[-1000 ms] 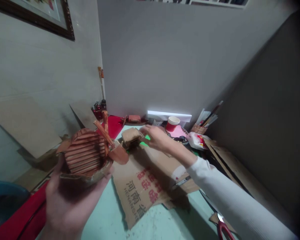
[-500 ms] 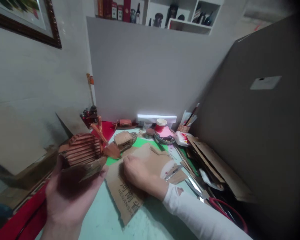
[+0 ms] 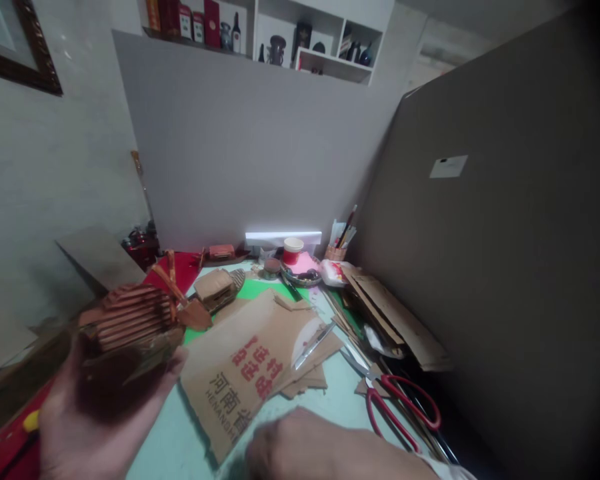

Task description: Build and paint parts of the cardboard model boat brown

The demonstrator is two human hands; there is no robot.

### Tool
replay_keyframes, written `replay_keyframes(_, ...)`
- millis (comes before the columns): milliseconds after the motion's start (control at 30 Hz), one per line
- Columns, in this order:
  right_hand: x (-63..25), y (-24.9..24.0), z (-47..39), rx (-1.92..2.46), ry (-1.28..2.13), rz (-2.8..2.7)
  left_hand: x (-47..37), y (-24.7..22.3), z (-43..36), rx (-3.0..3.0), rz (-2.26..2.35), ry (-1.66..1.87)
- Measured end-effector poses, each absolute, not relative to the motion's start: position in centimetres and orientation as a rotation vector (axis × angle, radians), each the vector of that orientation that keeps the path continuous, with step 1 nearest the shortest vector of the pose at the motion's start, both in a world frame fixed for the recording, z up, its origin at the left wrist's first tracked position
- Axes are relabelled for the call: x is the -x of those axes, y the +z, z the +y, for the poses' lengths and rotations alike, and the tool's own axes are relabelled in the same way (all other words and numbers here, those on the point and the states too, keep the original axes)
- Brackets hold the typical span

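My left hand (image 3: 113, 413) holds up a reddish-brown cardboard boat model (image 3: 135, 320) with a ribbed roof, its fingers wrapped round the underside. My right hand (image 3: 300, 443) is low at the bottom centre, blurred, just beyond the near edge of a printed cardboard sheet (image 3: 230, 373); its fingertips are hidden. A silver cutter knife (image 3: 314, 345) lies on the right part of the cardboard. Scissors with red handles (image 3: 380, 383) rest on the table to the right. Behind the sheet stands a smaller cardboard boat (image 3: 215, 290).
On the mint table (image 3: 155, 443) stand a red-and-white paper cup (image 3: 293, 251), a pen holder (image 3: 336, 253) and a small red boat (image 3: 223, 252). Stacked cardboard strips (image 3: 400, 313) line the right side beside a grey panel (image 3: 480, 253).
The view has turned to the right. My right hand has left the cardboard sheet and come down towards me, uncovering the red print. My left hand still holds the boat model.
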State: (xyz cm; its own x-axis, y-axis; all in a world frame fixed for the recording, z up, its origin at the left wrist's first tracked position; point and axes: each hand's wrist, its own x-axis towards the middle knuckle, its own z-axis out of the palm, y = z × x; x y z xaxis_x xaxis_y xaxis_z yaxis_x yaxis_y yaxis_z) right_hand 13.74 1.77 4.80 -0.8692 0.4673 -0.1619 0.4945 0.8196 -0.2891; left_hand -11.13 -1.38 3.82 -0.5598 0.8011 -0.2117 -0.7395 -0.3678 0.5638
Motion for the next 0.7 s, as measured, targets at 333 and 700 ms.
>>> replay_keyframes(333,-18.1,9.5,6.3,-1.141,-1.128,3.147,6.3,5.4,-0.1,0.085,0.835,1.744)
replay_keyframes(700,-16.4,5.6,7.3,-1.307,-1.574,3.007,4.8,2.6,1.0,0.025,0.613,1.654)
